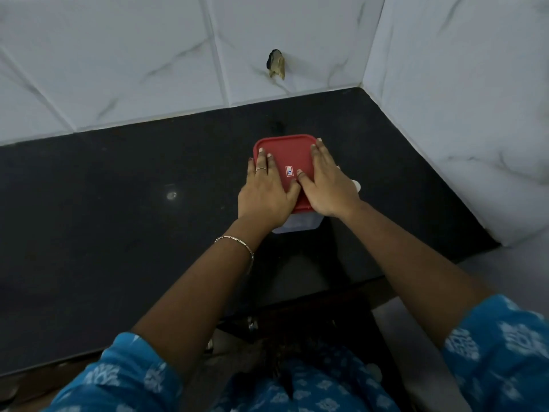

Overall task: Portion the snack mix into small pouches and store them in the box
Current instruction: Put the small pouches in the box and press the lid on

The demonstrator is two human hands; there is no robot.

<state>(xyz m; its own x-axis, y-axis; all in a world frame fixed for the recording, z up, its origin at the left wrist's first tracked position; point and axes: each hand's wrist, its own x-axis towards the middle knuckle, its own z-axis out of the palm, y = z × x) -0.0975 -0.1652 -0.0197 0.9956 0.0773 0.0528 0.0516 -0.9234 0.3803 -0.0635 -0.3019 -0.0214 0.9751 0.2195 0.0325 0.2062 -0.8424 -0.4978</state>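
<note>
**Sealing the box.** The box [300, 226], a clear plastic tub under a red lid [286, 150], stands on the black worktop [118, 188], right of centre and towards the far corner where the tiled walls [148, 55] meet. Both hands lie palm-down on the lid. The left hand [264, 193] covers its left and near part, and the right hand [329, 185] covers its right edge. The thumbs almost meet beside the small label [289, 171] at the lid's middle. Neither grip closes round anything: the fingers are straight and spread, pressing flat.

This posture probably serves to seat the lid evenly on the rim, bearing down on both sides at once so that no edge lifts. The lid is square with rounded corners and opaque. Only the tub's near wall shows below the hands, pale and translucent, and its contents cannot be made out. No pouches or snack mix are in view, so the task appears near its end. A small white object [355, 185] just right of the right hand is too hidden to identify.
</note>
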